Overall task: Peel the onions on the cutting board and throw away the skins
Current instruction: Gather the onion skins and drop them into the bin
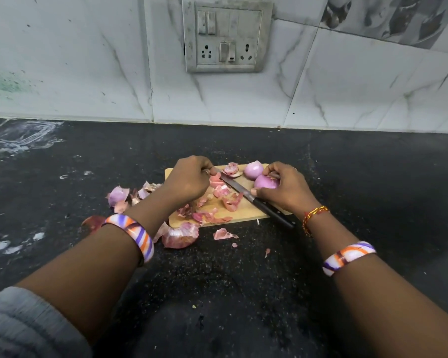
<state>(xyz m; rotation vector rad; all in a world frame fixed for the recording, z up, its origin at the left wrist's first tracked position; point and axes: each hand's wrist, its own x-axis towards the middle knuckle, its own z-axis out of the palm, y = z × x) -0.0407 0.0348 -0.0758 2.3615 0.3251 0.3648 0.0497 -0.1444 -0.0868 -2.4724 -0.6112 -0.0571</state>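
Head view: wooden cutting board (246, 214) on dark worktop (217, 280); right hand (285, 188) grips a peeled onion (267, 182) over the board's right side, left hand (189, 178) closed at its left edge. Second peeled onion (253, 170) at the board's far edge, black-handled knife (254, 198) across it, skins (217, 195) on and left of it. No legible writing.

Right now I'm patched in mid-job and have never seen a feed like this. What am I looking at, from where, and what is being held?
There is one picture, from a camera worn on a person's head, looking down at their two bare hands. No machine is involved. On the dark counter lies a wooden board with a knife across it. The right hand holds a peeled onion; a second peeled onion sits behind it on the board. The left hand is closed near the blade's tip; what its fingers grip is hidden. Skins litter the board, and more skins lie on the counter beside it. On the wall is a switch panel.
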